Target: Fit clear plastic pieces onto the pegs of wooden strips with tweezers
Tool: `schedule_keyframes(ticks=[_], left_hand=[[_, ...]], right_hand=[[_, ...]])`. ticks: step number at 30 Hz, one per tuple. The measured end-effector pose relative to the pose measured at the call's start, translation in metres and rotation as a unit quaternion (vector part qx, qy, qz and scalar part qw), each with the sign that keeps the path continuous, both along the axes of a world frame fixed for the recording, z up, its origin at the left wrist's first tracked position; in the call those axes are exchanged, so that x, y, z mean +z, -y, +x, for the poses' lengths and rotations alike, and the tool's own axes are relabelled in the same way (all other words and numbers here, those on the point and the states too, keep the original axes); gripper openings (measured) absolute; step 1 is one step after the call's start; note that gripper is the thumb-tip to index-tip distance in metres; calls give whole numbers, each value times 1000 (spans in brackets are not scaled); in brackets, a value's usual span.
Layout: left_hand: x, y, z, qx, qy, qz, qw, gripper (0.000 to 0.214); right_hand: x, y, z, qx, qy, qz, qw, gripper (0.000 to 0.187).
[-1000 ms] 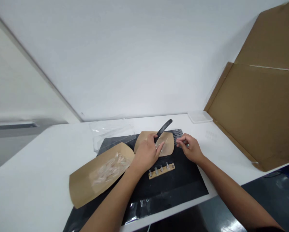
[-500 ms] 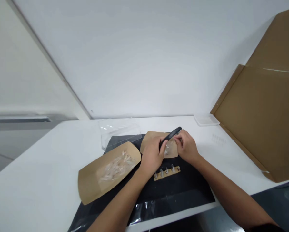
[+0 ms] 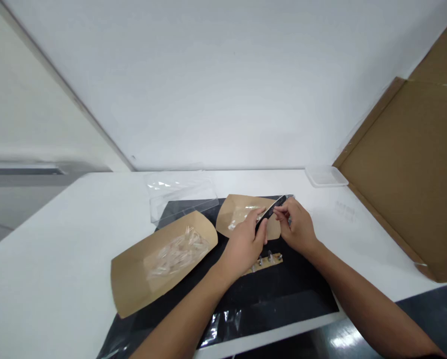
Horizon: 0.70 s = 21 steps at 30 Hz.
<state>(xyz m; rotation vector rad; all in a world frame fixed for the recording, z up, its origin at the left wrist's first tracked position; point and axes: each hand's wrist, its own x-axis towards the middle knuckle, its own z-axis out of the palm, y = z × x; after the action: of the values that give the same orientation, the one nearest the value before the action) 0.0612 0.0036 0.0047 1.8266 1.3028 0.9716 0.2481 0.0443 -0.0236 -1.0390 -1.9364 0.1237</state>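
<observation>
My left hand grips a slim black strip with a pale edge, held at a slant above the smaller brown paper tray. Beside the strip's upper end, the fingers of my right hand are pinched together. Whatever lies between those fingertips is too small to make out. Small white and clear pieces lie in the tray below. Nearer to me is a tan strip with several small clear upright pieces and metal bits on it, partly hidden by my left hand.
A longer brown paper tray at left holds several clear plastic pieces. Both trays rest on a black mat. A clear plastic box and a shallow translucent tray stand towards the wall. Large cardboard rises at right.
The black strip has turned to show its pale edge, and my left hand has moved right, now covering part of the tan strip. The view has shifted slightly.
</observation>
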Motion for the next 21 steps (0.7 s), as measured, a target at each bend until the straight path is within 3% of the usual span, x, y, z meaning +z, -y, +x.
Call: schedule_keyframes(ticks=[5, 10, 17, 21], left_hand=[[2, -5, 0, -21, -1, 29, 999, 33], [1, -5, 0, 8, -21, 39, 999, 34], [-5, -4, -1, 24, -68, 86, 994, 34], [-9, -4, 0, 25, -79, 111, 990, 32]], right_hand=[[2, 2, 0, -10, 23, 23, 999, 9], [6, 3, -3, -30, 37, 48, 998, 9], [5, 8, -7, -7, 177, 43, 983, 19], [7, 5, -6, -56, 159, 74, 983, 17]])
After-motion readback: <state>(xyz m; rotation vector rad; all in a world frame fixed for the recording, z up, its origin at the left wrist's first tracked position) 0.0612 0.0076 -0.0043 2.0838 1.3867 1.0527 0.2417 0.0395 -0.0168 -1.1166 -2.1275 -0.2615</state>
